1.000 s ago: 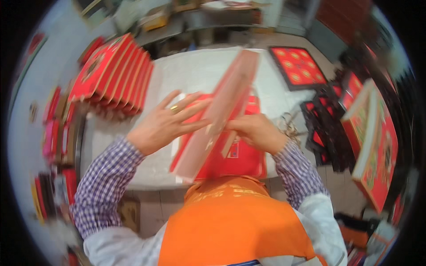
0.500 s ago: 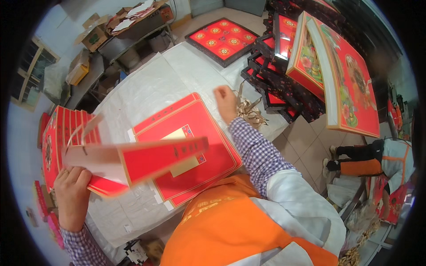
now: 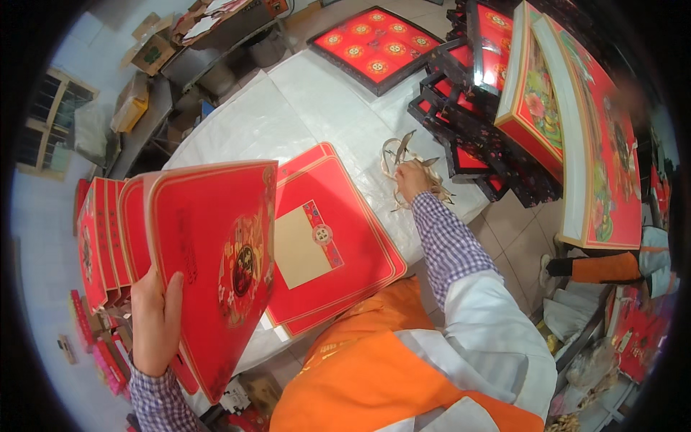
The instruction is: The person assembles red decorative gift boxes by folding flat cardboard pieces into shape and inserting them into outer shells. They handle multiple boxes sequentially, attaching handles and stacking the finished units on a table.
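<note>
My left hand [image 3: 155, 313] is closed on the edge of a red printed gift bag [image 3: 216, 252], its thumb lying against the decorated face. The bag is tilted over the left part of the table. My right hand [image 3: 414, 180] reaches into a loose bunch of gold ribbons [image 3: 432, 167], with its fingers bent together on them; the fingertips are partly hidden. Between my hands a flat red cardboard sheet [image 3: 345, 237] with gold border lines lies on the table, a beige panel [image 3: 306, 248] in its middle. The held bag covers its left side.
More red bags [image 3: 101, 241] stand in a row at the far left. White plastic sheeting [image 3: 237, 137] covers the table. A black-edged red tray [image 3: 378, 47] rests at the back. Stacked black-and-red trays [image 3: 468, 129] and large red boxes [image 3: 594, 129] rise at the right. Another person's leg [image 3: 604, 268] shows there.
My left hand has swung the bag upright, so its printed face now shows. My right hand has moved from beside the ribbons onto them. The view has shifted slightly.
</note>
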A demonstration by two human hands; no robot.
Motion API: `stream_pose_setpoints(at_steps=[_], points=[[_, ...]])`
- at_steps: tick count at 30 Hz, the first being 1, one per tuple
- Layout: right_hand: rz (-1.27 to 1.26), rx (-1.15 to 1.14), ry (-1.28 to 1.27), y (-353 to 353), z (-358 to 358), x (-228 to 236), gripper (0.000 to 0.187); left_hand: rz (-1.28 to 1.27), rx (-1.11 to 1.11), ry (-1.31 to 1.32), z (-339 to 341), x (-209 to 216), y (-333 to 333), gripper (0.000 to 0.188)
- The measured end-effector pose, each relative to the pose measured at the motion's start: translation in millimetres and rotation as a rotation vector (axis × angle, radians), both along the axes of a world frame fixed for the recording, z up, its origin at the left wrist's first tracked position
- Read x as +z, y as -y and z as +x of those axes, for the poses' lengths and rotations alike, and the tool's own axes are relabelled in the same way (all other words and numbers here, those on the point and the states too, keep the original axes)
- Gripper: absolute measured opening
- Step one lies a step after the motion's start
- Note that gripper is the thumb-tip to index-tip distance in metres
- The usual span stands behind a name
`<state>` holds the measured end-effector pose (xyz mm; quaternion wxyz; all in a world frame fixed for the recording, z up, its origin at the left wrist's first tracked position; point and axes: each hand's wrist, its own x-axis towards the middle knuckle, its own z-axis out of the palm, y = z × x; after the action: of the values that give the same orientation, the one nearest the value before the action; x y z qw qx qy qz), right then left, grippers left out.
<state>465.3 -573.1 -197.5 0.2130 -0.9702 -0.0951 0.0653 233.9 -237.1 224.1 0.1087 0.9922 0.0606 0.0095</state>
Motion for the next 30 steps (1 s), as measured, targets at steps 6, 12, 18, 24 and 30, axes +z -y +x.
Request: stream_pose_setpoints(at_steps=[6,12,18,24,30], points=[[-0.358,0.656,-0.041,35.0,-65.6,-9.8,0.014,-0.217,0.093,-0.031,35.7,4.5,0.8,0.014],[-0.068,0.186,-0.266,24.3,-71.8,-34.9,0.017,-0.426,0.078,-0.008,52.8,-18.1,-13.5,0.017],[0.168,-0.040,-0.259,-48.0,-53.3,-27.6,0.024,-0.643,0.232,0.038,54.5,-44.7,-18.6,0.026],[0.002,-0.188,-0.282,-96.9,-24.8,-48.2,0.031,-0.885,0.506,0.172,34.0,-52.5,-28.6,0.032],[-0.057,-0.108,-0.397,-109.7,-20.6,-48.4,0.024,-0.821,0.546,0.219,9.2,-88.3,-49.9,0.040]])
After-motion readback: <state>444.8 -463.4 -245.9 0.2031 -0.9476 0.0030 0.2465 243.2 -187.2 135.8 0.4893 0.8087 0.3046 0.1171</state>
